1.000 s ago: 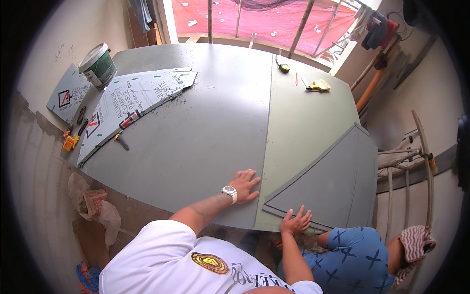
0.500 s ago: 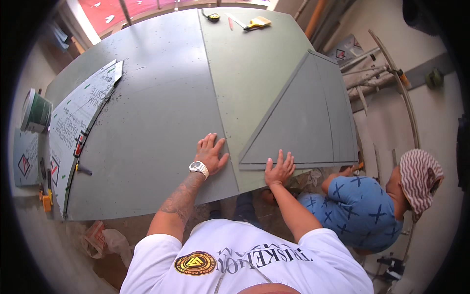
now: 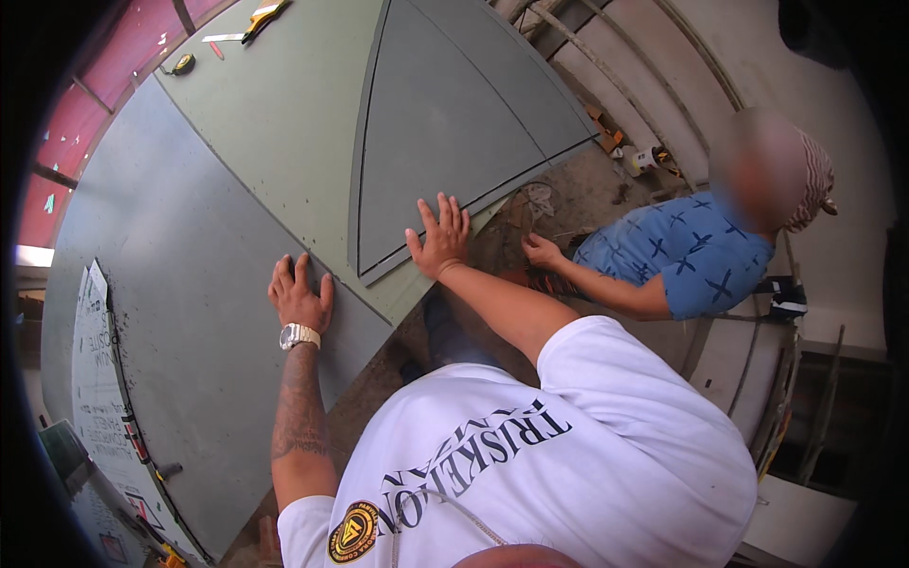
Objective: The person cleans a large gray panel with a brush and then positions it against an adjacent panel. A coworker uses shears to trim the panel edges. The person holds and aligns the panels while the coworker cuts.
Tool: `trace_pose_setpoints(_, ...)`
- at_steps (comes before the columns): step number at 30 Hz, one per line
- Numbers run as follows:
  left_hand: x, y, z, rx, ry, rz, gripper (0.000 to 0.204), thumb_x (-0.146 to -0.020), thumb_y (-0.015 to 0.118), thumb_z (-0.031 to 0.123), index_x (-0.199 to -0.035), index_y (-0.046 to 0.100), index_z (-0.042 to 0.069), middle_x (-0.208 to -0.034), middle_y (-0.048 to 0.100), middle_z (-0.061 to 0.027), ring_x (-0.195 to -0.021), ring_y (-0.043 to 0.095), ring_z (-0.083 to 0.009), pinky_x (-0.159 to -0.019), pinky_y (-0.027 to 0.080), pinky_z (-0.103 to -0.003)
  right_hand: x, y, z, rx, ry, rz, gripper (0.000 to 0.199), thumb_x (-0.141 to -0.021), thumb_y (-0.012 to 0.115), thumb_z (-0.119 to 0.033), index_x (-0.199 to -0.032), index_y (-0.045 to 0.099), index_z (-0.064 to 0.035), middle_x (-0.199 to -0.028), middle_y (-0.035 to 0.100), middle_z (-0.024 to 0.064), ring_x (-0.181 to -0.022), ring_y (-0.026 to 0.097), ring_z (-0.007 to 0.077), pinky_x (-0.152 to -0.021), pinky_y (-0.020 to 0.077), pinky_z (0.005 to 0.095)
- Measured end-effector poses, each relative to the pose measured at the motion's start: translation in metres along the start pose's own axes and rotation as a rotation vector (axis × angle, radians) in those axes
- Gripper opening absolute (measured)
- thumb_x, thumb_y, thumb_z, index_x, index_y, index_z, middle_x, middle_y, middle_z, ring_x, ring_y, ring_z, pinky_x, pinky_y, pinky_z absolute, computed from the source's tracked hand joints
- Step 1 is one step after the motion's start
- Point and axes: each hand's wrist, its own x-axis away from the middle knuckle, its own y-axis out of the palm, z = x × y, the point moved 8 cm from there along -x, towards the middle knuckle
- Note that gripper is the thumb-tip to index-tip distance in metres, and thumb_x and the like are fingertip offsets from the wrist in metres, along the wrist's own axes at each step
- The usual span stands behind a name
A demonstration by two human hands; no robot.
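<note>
My left hand (image 3: 301, 295), with a white watch at the wrist, lies palm down on the large grey panel (image 3: 189, 275), fingers spread near its right edge. My right hand (image 3: 441, 235) rests flat on the near edge of the smaller, roughly triangular grey panel (image 3: 450, 118), its fingers stretched out over the dark line drawn along that edge. Another dark line crosses this panel farther out. Between the two grey panels shows a pale green sheet (image 3: 289, 109) beneath them. Neither hand holds anything.
A co-worker in a blue shirt (image 3: 686, 248) is at the right, one hand (image 3: 543, 251) off the panel's edge. A tape measure (image 3: 183, 64), a red pencil-like stick (image 3: 217, 52) and a brush (image 3: 262, 19) lie at the far side. A printed offcut (image 3: 99, 369) lies at the left.
My view has swung to the right, so the panels look turned. Both hands stay flat on their panels. The co-worker's head has risen, and their hand now shows beside my right arm.
</note>
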Motion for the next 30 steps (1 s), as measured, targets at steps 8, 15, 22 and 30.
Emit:
trace_pose_setpoints(8,-0.004,0.008,-0.003,-0.018,-0.044,-0.062,0.064,-0.099,0.068,0.045,-0.156,0.053,0.019,-0.166,0.042,-0.0180,-0.158,0.035,-0.0352,-0.129,0.024,-0.052,-0.007,0.007,0.000,-0.025,0.007,-0.034,0.072,-0.102,0.057,-0.051,-0.164,0.047,-0.0166,-0.172,0.031,0.0242,-0.162,0.023,0.0448,-0.132,0.0122,0.0616)
trace_pose_setpoints(15,-0.009,-0.002,0.004,-0.032,-0.068,-0.079,0.063,-0.099,0.068,0.045,-0.155,0.054,0.019,-0.165,0.043,-0.0176,-0.157,0.036,-0.0357,-0.128,0.025,-0.053,-0.016,0.003,0.001,-0.022,-0.001,-0.061,0.072,-0.104,0.054,-0.053,-0.165,0.045,-0.0168,-0.173,0.030,0.0243,-0.162,0.022,0.0448,-0.132,0.0110,0.0622)
trace_pose_setpoints(22,-0.017,0.013,0.017,-0.006,-0.047,-0.070,0.062,-0.099,0.068,0.044,-0.154,0.054,0.018,-0.162,0.045,-0.0188,-0.157,0.036,-0.0361,-0.128,0.026,-0.054,-0.022,-0.005,0.013,-0.007,0.024,-0.139,0.074,-0.103,0.054,-0.054,-0.166,0.044,-0.0170,-0.174,0.029,0.0240,-0.162,0.022,0.0446,-0.132,0.0112,0.0620)
trace_pose_setpoints(30,-0.018,-0.010,0.021,-0.031,-0.056,-0.092,0.063,-0.099,0.068,0.045,-0.153,0.054,0.018,-0.163,0.045,-0.0179,-0.156,0.037,-0.0361,-0.127,0.026,-0.054,-0.024,-0.014,0.010,-0.002,-0.010,-0.054,0.071,-0.101,0.057,-0.051,-0.162,0.050,-0.0154,-0.172,0.033,0.0249,-0.161,0.024,0.0458,-0.131,0.0122,0.0628)
